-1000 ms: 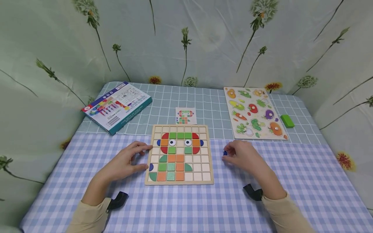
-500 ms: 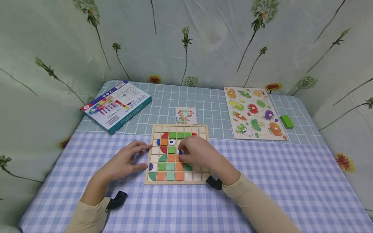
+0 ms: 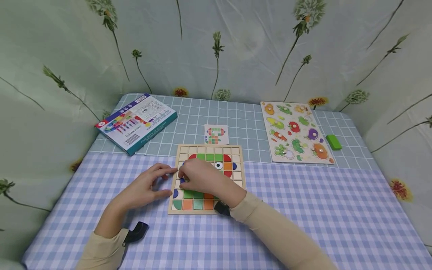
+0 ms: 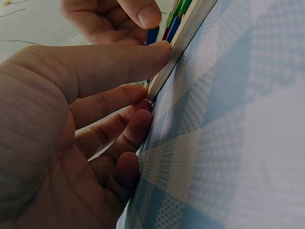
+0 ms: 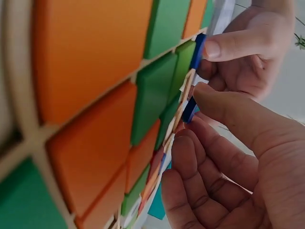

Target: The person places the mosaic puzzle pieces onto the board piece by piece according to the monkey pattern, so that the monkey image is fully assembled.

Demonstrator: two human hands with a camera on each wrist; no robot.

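Observation:
A wooden grid board (image 3: 190,213) with coloured tiles forming a figure lies on the checked cloth. My right hand (image 3: 206,180) reaches across its left part and hides several tiles. Thumb and fingers of that hand pinch a small blue tile (image 5: 189,109), held close over the board near its left edge. My left hand (image 3: 143,189) rests at the board's left side, fingertips and thumb touching the rim with the fingers loosely extended. Near its thumb, a blue rounded tile (image 3: 175,194) sits in a left-column cell.
Behind the board lies a small pattern card (image 3: 216,134) with a similar figure. A boxed set (image 3: 136,122) is at the back left. At the back right are a vegetable puzzle board (image 3: 297,133) and a green block (image 3: 333,142).
My right hand has moved left from beside the board, across it to its left columns, carrying the blue tile. The left hand has stayed at the board's edge.

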